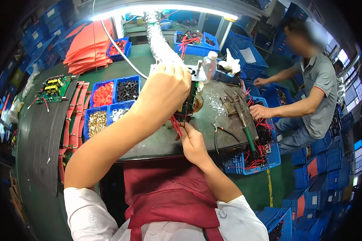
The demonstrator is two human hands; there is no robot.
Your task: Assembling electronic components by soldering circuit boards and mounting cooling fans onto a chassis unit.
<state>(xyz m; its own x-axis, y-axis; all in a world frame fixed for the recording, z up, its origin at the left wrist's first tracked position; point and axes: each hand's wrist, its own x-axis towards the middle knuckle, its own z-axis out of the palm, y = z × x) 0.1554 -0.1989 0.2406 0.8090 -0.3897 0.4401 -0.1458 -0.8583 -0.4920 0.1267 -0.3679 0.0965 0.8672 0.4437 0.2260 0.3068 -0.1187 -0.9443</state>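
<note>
Red wires (175, 125), bin labels (50, 13) illegible

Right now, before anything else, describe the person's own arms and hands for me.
Both the left hand and the right hand are bare, with no gloves, rings or watches visible. The forearms are uncovered too. The left sleeve and right sleeve are white, short and loose, ending around the elbows. A dark red apron covers the front.
</note>
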